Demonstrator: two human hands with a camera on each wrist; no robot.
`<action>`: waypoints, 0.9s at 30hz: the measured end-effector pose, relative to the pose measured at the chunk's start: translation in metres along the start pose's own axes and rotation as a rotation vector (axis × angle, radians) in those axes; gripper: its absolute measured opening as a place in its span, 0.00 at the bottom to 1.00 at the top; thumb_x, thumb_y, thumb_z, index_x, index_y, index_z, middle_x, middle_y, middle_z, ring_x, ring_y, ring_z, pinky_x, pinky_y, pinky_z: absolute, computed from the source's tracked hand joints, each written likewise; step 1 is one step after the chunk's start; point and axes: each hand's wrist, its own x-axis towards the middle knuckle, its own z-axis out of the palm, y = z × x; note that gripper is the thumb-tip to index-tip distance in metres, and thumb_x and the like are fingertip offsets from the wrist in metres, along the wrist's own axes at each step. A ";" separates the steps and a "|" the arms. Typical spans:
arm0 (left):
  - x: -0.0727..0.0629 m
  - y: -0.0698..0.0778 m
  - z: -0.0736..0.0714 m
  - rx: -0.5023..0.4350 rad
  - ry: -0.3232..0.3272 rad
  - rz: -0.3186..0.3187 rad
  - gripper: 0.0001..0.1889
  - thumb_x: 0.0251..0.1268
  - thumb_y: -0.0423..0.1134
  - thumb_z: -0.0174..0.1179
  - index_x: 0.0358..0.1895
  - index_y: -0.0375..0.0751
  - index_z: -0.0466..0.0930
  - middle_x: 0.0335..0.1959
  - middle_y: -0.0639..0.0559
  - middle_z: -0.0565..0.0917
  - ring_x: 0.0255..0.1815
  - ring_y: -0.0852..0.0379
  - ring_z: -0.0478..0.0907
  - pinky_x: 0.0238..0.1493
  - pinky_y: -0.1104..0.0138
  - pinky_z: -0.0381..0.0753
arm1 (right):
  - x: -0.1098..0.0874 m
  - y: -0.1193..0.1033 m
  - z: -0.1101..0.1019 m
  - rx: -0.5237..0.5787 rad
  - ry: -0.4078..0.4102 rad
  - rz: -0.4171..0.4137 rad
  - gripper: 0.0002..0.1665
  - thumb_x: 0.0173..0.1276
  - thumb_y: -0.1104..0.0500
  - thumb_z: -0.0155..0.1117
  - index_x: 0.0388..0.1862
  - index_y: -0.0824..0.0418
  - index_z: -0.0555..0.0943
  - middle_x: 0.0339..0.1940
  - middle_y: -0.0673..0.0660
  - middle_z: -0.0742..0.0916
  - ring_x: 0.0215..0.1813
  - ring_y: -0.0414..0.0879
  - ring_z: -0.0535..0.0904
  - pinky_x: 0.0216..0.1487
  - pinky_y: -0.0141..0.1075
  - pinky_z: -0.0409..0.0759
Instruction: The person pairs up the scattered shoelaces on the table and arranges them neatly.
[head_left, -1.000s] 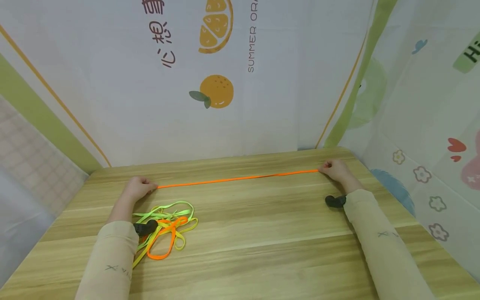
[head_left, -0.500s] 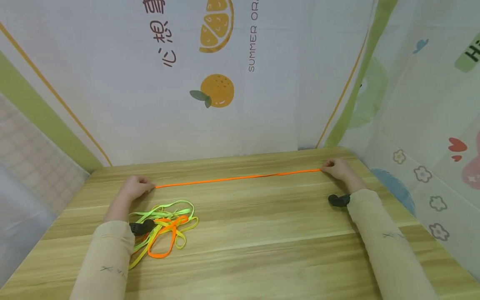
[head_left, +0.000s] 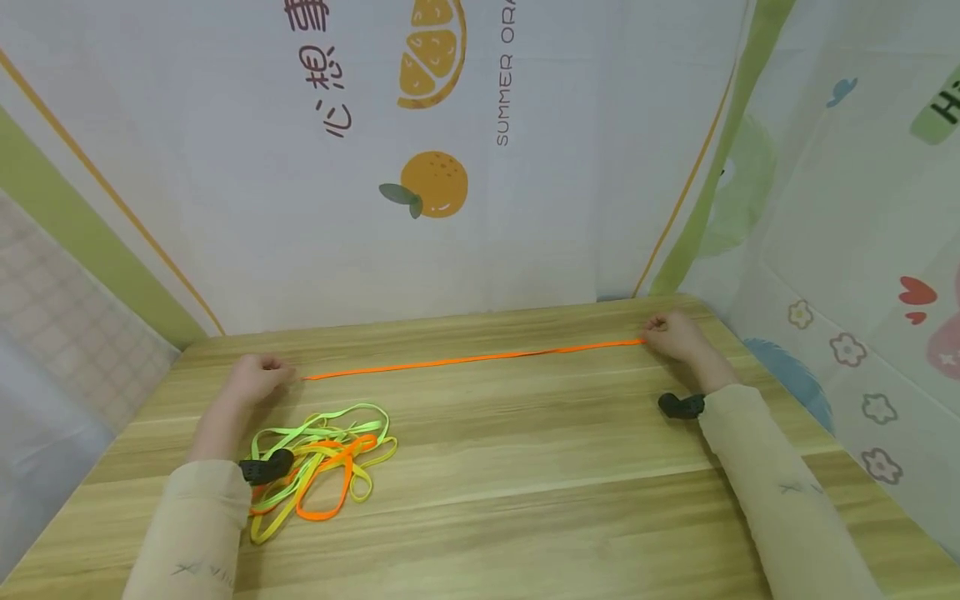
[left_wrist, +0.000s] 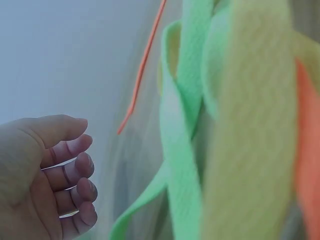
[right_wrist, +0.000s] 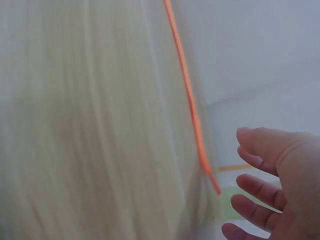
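A long orange shoelace (head_left: 450, 361) lies stretched nearly straight across the far part of the wooden table. Just beyond its left tip is my left hand (head_left: 258, 379), fingers loosely curled and holding nothing; the left wrist view shows a gap between that hand (left_wrist: 55, 175) and the lace's tip. My right hand (head_left: 672, 335) is by the other end. In the right wrist view its fingers are relaxed and apart from the orange tip (right_wrist: 214, 182). Near my left wrist sits a tangled pile of laces: green (head_left: 360, 407), yellow (head_left: 285, 521) and orange (head_left: 322, 515).
The wooden table (head_left: 525, 500) meets a white printed cloth (head_left: 540, 208) at its back edge. Another patterned cloth (head_left: 840, 250) hangs along the right. A small black device (head_left: 267, 467) is on my left wrist, with a matching black device (head_left: 681, 406) on the right.
My left hand has let go of the lace's left end and drawn away leftward. My right hand has shifted slightly right and released its end. The lace stays stretched out.
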 end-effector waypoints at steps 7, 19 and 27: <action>-0.007 0.006 -0.003 0.042 -0.001 0.032 0.17 0.72 0.41 0.51 0.41 0.25 0.74 0.30 0.44 0.76 0.30 0.52 0.69 0.29 0.61 0.69 | -0.001 -0.020 -0.003 -0.019 0.002 -0.034 0.17 0.72 0.56 0.58 0.48 0.70 0.78 0.52 0.71 0.79 0.49 0.62 0.75 0.47 0.53 0.72; -0.018 0.015 -0.003 0.051 0.017 0.083 0.17 0.73 0.43 0.50 0.42 0.27 0.74 0.26 0.44 0.78 0.25 0.53 0.71 0.26 0.62 0.71 | -0.003 -0.056 0.003 0.023 0.008 -0.094 0.15 0.72 0.59 0.58 0.49 0.70 0.78 0.51 0.69 0.80 0.54 0.63 0.73 0.53 0.56 0.69; -0.033 0.032 -0.004 0.072 0.044 0.124 0.18 0.73 0.44 0.50 0.43 0.28 0.75 0.30 0.42 0.80 0.29 0.51 0.75 0.29 0.61 0.73 | -0.006 -0.078 0.008 0.038 0.014 -0.154 0.17 0.72 0.60 0.58 0.51 0.72 0.77 0.52 0.69 0.80 0.58 0.64 0.71 0.59 0.57 0.65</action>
